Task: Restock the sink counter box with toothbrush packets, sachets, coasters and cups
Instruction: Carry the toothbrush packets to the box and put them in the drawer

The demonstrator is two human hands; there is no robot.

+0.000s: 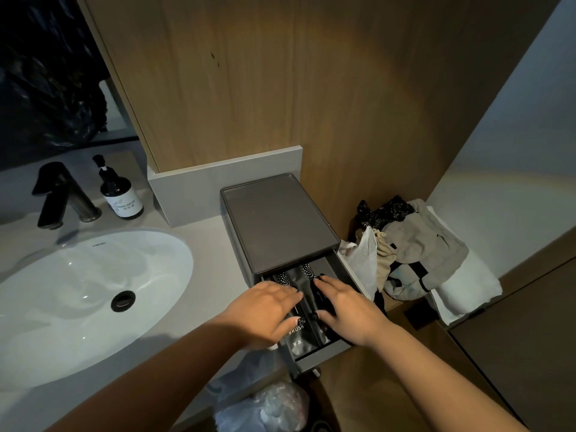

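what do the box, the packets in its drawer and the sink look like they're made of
Box: matte dark grey, smooth with an even rim, likely plastic or coated metal.
Toothbrush packets: black glossy film, creased and catching light, probably plastic or foil laminate.
Sink: glossy white with sharp highlights, most likely glazed ceramic.

Dark grey rectangular counter box sits right of the sink, drawer pulled near; black glossy toothbrush packets lie flat inside, lengthwise.
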